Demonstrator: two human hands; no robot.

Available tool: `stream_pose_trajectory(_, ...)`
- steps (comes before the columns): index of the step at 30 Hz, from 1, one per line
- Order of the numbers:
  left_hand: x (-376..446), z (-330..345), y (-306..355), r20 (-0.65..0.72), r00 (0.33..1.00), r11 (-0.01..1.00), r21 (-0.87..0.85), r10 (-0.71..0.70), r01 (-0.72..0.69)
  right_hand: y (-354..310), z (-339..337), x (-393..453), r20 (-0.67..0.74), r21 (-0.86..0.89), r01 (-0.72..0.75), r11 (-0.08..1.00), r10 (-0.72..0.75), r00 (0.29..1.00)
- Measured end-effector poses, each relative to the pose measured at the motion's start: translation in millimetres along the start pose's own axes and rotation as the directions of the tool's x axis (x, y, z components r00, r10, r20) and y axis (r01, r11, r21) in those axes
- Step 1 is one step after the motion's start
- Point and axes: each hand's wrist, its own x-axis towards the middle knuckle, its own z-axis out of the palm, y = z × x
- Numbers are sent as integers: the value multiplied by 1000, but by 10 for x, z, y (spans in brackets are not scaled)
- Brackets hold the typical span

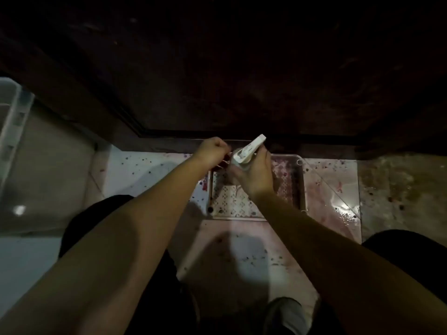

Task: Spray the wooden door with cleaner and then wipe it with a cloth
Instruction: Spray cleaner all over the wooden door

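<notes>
White plastic marks the spray bottle [244,153], which is gripped around its neck by the right hand [254,175], the nozzle tilted up and away toward the dark wooden door [242,68]. The right forearm is stretched forward from the lower right. Just left of the bottle, the left hand [212,151] is held with fingers curled into a loose fist; whether anything is pinched in it cannot be told. Beneath both hands a perforated plastic tray [300,184] is seen on the stained, wet floor [326,184], just before the door's base. A translucent container [12,122] is placed at far left.
</notes>
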Motion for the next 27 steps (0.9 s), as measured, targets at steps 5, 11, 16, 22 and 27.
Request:
stream_pose_trajectory(5,114,61,-54,-15,1000,998,55,19,-18,-43,21,60,-97,125,-15,992,27,995)
stream_pose_trajectory(11,300,0,-112,-193,978,993,95,84,-66,37,-38,107,-128,192,48,980,-24,992)
stream_pose_trajectory(16,301,98,-32,-304,942,982,166,141,-93,38,-100,80,-189,179,109,978,-74,979)
stream_pose_trajectory(22,108,-40,109,-570,780,960,241,259,-143,-255,-317,7,-254,140,195,971,-155,955)
stream_pose_trajectory(27,-532,-237,610,-639,628,891,392,444,-230,-977,-745,-322,-293,121,317,941,-271,917)
